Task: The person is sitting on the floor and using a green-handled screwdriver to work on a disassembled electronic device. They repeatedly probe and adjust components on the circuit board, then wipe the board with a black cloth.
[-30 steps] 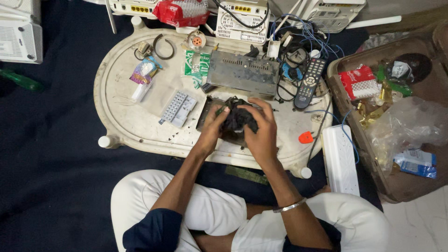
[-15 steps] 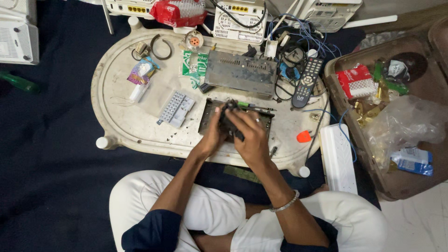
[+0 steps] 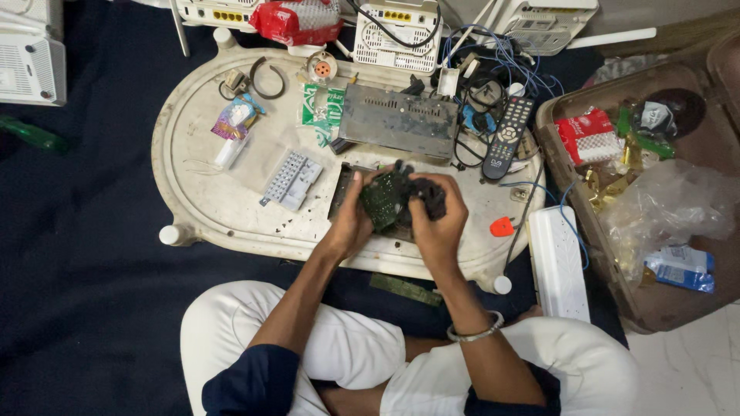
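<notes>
Both my hands are raised just above the front edge of a low white oval table (image 3: 202,202). My left hand (image 3: 353,217) grips the left side of a green circuit board (image 3: 385,197), tilted up on edge. Against the board's right side my right hand (image 3: 438,216) is closed around a dark bundle (image 3: 428,194), apparently black parts or cable. Under the board a dark open casing (image 3: 344,188) lies flat on the table. A grey metal cover (image 3: 398,120) rests just behind it.
On the table: a pale keypad (image 3: 291,179), a black remote (image 3: 509,136), tangled cables (image 3: 479,86), a small bottle (image 3: 230,146), an orange pick (image 3: 501,226). A white power strip (image 3: 558,263) and an open brown suitcase (image 3: 671,306) of clutter lie right. White routers (image 3: 395,25) line the back.
The circuit board has come up out of the casing and now stands tilted between my hands. My right hand shifted right onto the dark bundle.
</notes>
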